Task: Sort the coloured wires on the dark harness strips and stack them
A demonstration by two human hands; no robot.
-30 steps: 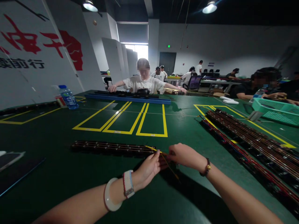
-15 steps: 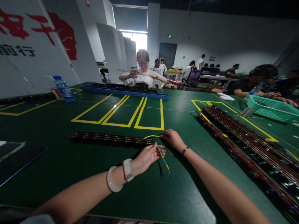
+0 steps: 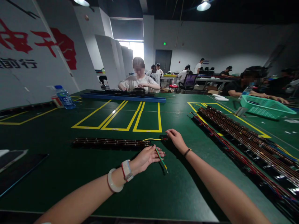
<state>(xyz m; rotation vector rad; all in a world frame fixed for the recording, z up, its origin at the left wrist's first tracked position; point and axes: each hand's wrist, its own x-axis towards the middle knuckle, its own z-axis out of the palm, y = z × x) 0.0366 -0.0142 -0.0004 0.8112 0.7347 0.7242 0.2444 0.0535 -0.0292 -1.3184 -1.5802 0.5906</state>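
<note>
A long dark strip assembly with copper-coloured rods lies crosswise on the green table. At its right end, my left hand pinches a green-and-yellow wire between thumb and forefinger, the other fingers stretched out. The wire slants down to the right, with a metal tip at its free end. A yellow wire runs right from the same end of the strip, its dark-red tip resting near my right hand. That hand hovers just right of the tip, fingers slightly apart, apparently holding nothing.
More strip assemblies with red and blue wires lie at right, near a green basket. Yellow tape frames mark the table. A water bottle stands at back left. Across the table, a person works behind a blue rail.
My right hand has let go of the yellow wire and moved slightly right. The left hand keeps its pinch on the green-and-yellow wire. The camera view has tilted up a little.
</note>
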